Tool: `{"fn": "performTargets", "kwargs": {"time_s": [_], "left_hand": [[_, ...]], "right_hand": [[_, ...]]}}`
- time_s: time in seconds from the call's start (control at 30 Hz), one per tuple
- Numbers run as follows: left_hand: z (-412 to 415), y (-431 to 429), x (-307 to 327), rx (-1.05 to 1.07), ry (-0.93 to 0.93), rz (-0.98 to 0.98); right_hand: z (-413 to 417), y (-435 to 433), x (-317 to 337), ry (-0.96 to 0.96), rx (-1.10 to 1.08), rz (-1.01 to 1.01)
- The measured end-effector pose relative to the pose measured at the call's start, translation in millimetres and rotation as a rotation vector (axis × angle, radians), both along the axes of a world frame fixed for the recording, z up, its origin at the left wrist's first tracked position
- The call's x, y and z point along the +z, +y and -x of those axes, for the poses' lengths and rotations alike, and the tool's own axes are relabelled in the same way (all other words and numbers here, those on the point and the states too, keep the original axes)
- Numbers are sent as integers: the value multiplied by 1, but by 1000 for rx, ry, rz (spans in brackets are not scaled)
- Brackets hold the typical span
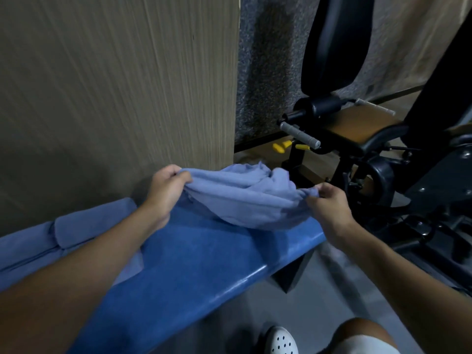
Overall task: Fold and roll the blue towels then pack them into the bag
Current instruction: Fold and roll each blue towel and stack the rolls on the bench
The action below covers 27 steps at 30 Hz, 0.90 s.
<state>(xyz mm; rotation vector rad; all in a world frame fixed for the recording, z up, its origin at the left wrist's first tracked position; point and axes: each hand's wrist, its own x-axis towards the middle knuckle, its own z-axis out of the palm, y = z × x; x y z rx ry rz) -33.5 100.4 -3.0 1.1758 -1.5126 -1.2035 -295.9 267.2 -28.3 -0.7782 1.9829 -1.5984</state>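
Note:
A crumpled light-blue towel [245, 198] hangs between my hands above the far end of a blue padded bench [194, 267]. My left hand [166, 190] grips one edge of it at the left, fingers curled over the cloth. My right hand [329, 203] pinches the opposite edge at the right. The towel's middle sags onto the bench. More light-blue towels [51, 238], folded or rolled, lie on the bench at the left, partly behind my left forearm. No bag is in view.
A wood-grain wall panel [115, 85] stands right behind the bench. A black exercise machine [357, 139] with a brown seat, grey handle and yellow knobs fills the right side. Grey floor lies in front, with my white shoe [281, 341] on it.

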Motion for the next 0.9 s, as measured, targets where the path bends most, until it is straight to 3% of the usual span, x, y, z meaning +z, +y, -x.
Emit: {"fn": "performTargets", "kwargs": {"time_s": [0.1,0.2,0.3,0.47,0.7,0.9], "left_hand": [[-21,16,19,17,-7,81],[-50,36,5,4,-168,139],[-78,50,-33,23,-371,78],[-89,72,-74,-57,-515,-36],[-67,51,-82,-122,-678,-162],[-39,32,-97,-102,-841,-215]], "right_hand": [[-15,8,15,-47,55,36],[-39,22,8,-83,138,-5],[-65,37,-13,-87,187,-66],[-83,52,-59,-125,165,-185],[-77,49,-84,-405,151,-305],[-73,39,-96,-229,129,-308]]}}
